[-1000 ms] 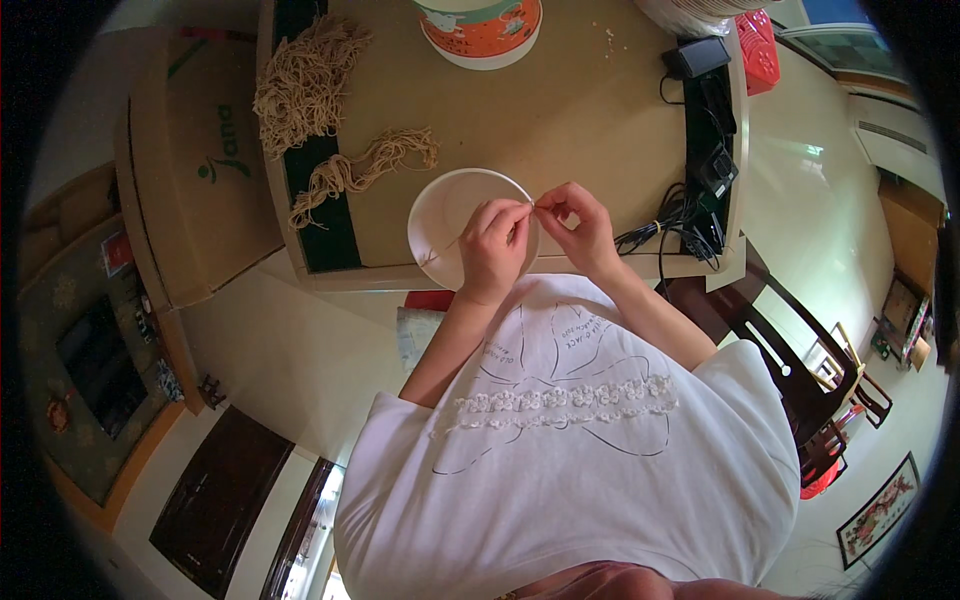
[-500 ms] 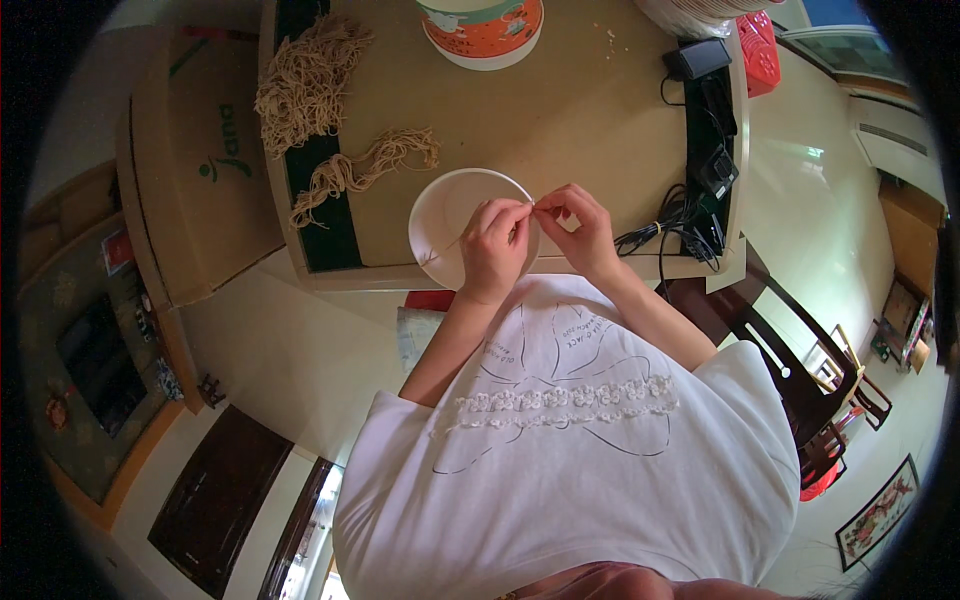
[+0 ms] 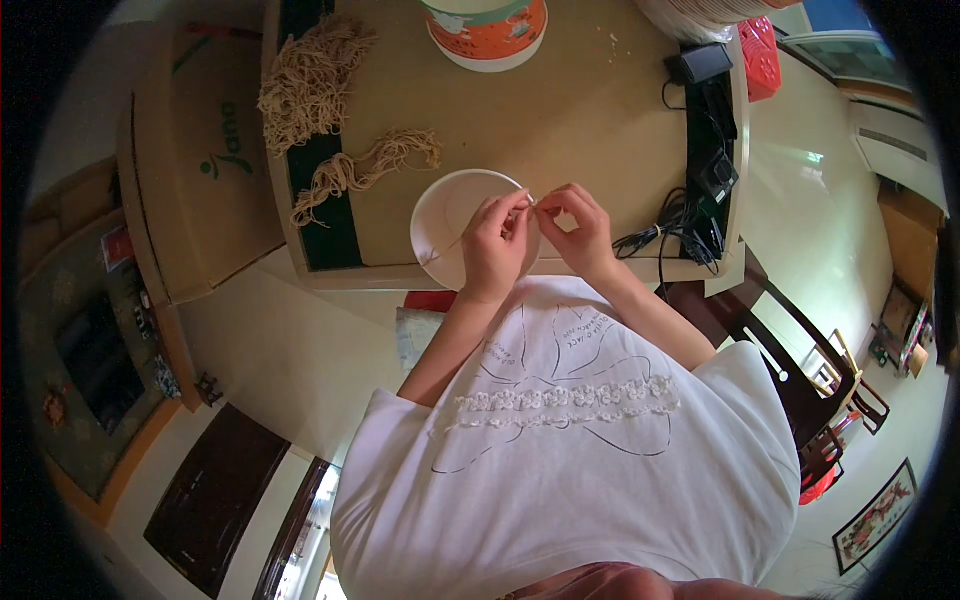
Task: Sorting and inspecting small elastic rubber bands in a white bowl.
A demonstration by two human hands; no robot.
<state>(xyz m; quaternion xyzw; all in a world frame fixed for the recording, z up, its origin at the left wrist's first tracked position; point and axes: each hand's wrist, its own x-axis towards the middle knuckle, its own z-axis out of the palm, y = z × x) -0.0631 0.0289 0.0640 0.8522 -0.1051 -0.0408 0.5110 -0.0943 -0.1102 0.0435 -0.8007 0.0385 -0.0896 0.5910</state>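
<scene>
My left hand (image 3: 497,243) and my right hand (image 3: 578,226) meet fingertip to fingertip over a white paper plate (image 3: 446,213) on the brown table (image 3: 590,110). Between the fingertips I pinch a small pale piece. A thin tan strand (image 3: 450,245) runs from my left hand down across the plate. Two bundles of tan fibre lie to the left: a small one (image 3: 366,170) near the plate and a bigger one (image 3: 308,85) farther back.
An orange and white bucket (image 3: 487,28) stands at the table's far edge. Black cables and a black adapter (image 3: 700,170) lie along the right side, a red basket (image 3: 762,55) beyond them. A cardboard box (image 3: 205,160) sits left of the table.
</scene>
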